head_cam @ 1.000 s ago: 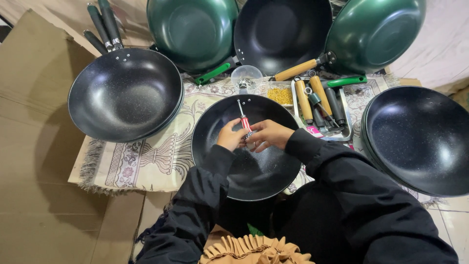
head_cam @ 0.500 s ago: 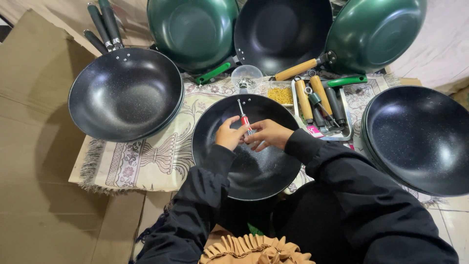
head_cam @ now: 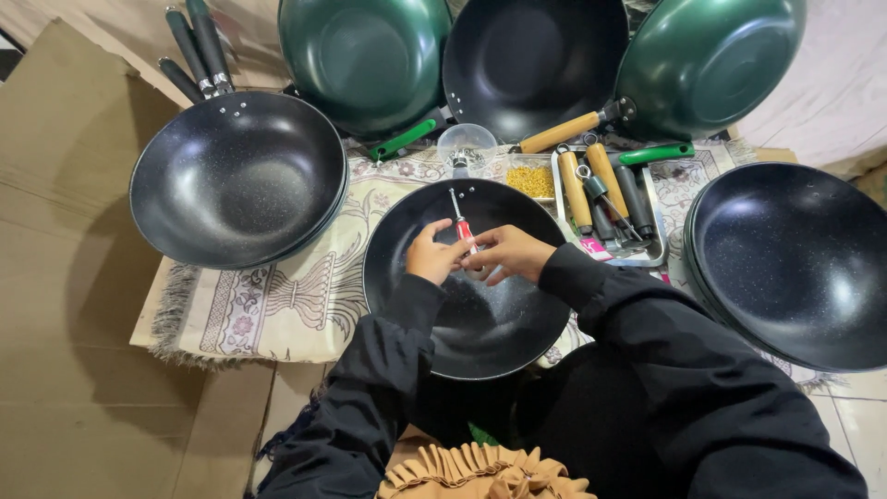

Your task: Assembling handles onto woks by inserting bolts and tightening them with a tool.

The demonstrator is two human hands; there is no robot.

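Head view is showing both hands working over a black wok (head_cam: 480,314) lying on a patterned cloth (head_cam: 277,296) at frame centre. Left hand (head_cam: 431,254) is curling its fingers closed around the red-handled screwdriver (head_cam: 461,225), whose shaft is pointing toward 12 o'clock at the wok's rim. Right hand (head_cam: 506,252) is sitting just beside it at 3 o'clock, fingers pinched together near the screwdriver handle; what it is gripping cannot be told. At 10 o'clock a second black wok (head_cam: 238,180) is resting. At 1 o'clock a metal tray (head_cam: 658,242) is holding wooden and dark handles. At 3 o'clock a stack of black woks (head_cam: 790,263) is lying. Green woks (head_cam: 365,60) are leaning at 12 o'clock.
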